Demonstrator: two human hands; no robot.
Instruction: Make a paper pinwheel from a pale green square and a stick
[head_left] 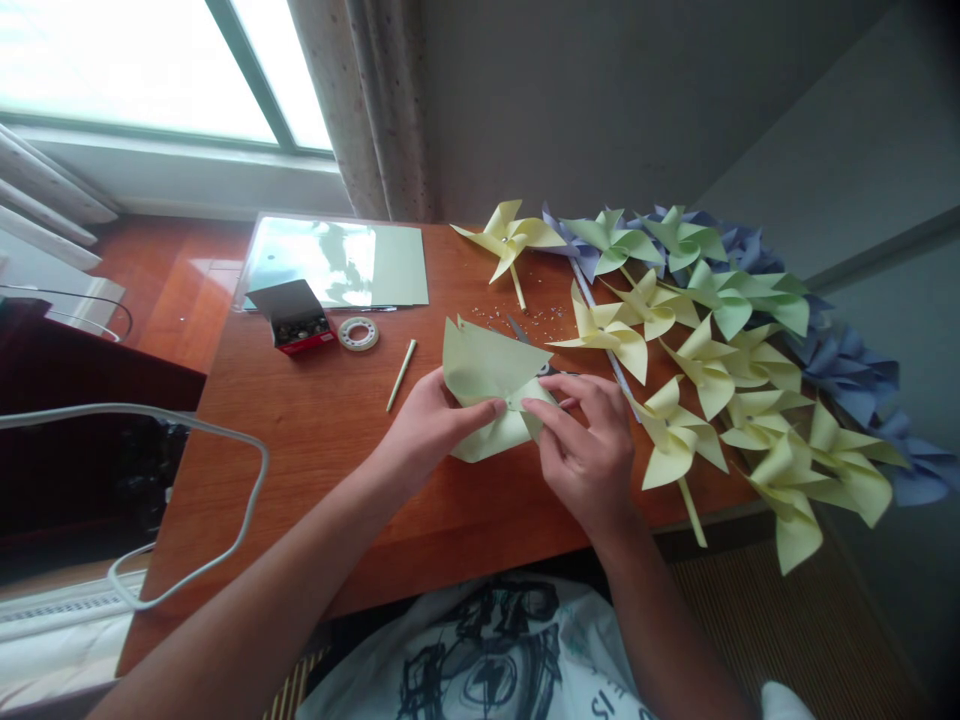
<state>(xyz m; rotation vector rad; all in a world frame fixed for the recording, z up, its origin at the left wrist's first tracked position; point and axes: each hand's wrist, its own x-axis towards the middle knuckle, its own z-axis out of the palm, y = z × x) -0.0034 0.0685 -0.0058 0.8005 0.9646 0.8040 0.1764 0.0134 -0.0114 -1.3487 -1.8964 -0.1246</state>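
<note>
Wooden table (pixel 315 450) | pale yellow paper (pixel 480 372) (corners folded inward) | both hands pinching

Beyond our wooden table (pixel 315 440) we see a bright window (pixel 135 60), a speckled curtain (pixel 360 100) and a grey wall (pixel 600 100).

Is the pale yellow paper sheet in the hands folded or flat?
Folded: the pale yellow paper sheet has corners bent inward, pinched by left hand and right hand.

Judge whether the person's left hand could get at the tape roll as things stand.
Probably yes: the tape roll lies uncovered beyond the left hand, only a thin stick between them. That hand is pinching the yellow paper, though, and would have to let go.
</note>
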